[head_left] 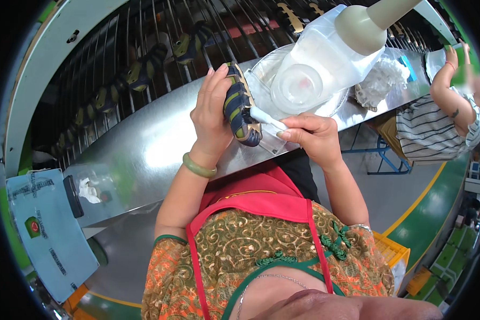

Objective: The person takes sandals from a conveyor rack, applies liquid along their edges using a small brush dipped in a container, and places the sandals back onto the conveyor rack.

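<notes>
In my left hand (212,109) is a navy and olive-green shoe sole (239,101) with beige along its edge, tilted up on its side above the metal bench. My right hand (316,137) pinches a slim white stick-like tool (266,118). Its pale, rounded end touches the sole's edge or lies right against it; I cannot tell whether it is a brush or a wrapped swab. Just beyond my right hand, a clear round pot (297,86) sits under a translucent plastic bag or hood (325,50).
A metal bench (160,144) runs along a rack of rods (144,32) bearing more soles (138,72). A beige duct (361,29) enters the plastic hood. White crumpled cloth (381,82) lies to the right, near another person (448,122). A blue box (50,229) stands left.
</notes>
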The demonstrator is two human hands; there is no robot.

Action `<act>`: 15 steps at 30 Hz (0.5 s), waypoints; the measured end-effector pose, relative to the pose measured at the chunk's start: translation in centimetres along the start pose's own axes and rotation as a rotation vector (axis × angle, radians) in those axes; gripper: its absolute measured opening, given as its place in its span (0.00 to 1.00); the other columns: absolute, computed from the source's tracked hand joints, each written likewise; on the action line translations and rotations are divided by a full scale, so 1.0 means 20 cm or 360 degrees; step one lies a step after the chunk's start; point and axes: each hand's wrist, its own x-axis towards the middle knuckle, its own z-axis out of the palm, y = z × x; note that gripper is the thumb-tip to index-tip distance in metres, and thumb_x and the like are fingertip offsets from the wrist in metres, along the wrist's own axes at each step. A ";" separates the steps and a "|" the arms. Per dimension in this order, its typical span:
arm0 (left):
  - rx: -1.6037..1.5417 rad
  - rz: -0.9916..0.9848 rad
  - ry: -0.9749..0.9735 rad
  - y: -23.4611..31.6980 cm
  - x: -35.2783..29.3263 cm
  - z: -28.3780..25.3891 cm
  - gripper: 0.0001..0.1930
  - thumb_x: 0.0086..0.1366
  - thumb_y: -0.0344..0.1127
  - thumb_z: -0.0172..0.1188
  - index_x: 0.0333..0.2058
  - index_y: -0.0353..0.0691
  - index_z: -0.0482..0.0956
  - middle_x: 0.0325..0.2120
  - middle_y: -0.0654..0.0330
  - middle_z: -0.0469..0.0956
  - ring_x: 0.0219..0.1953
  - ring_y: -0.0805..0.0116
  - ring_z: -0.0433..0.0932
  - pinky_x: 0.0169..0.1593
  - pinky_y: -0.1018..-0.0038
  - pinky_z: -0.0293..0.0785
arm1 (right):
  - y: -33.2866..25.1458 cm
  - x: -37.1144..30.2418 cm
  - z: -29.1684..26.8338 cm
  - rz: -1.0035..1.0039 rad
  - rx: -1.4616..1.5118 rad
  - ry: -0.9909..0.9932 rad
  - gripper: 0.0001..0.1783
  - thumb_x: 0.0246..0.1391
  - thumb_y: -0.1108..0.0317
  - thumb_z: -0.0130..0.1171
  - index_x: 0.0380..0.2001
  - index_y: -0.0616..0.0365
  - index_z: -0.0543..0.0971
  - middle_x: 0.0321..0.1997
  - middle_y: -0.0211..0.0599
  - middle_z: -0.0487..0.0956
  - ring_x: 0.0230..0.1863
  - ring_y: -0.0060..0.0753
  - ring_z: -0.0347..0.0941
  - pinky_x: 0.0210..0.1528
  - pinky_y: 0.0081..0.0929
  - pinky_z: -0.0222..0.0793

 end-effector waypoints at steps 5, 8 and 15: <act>-0.0046 -0.0080 -0.0026 0.01 0.02 -0.01 0.23 0.47 0.27 0.65 0.45 0.37 0.71 0.48 0.49 0.75 0.50 0.47 0.74 0.55 0.62 0.71 | 0.00 0.00 0.01 0.0001 0.0055 -0.0007 0.10 0.42 0.78 0.67 0.33 0.63 0.83 0.26 0.32 0.81 0.27 0.17 0.73 0.30 0.16 0.68; -0.0123 -0.0252 -0.0128 0.05 0.04 -0.05 0.23 0.47 0.27 0.65 0.44 0.38 0.71 0.47 0.50 0.75 0.48 0.50 0.76 0.50 0.64 0.74 | -0.02 0.03 0.00 -0.0008 0.0092 -0.0027 0.10 0.42 0.78 0.67 0.32 0.63 0.83 0.26 0.32 0.80 0.27 0.17 0.73 0.30 0.16 0.68; -0.0344 -0.0657 -0.0728 0.10 0.13 -0.21 0.30 0.42 0.22 0.69 0.48 0.39 0.70 0.35 0.57 0.81 0.40 0.60 0.81 0.43 0.70 0.75 | -0.09 0.14 0.02 -0.0210 0.0092 -0.0025 0.11 0.40 0.79 0.68 0.31 0.63 0.83 0.26 0.31 0.80 0.28 0.17 0.72 0.30 0.16 0.66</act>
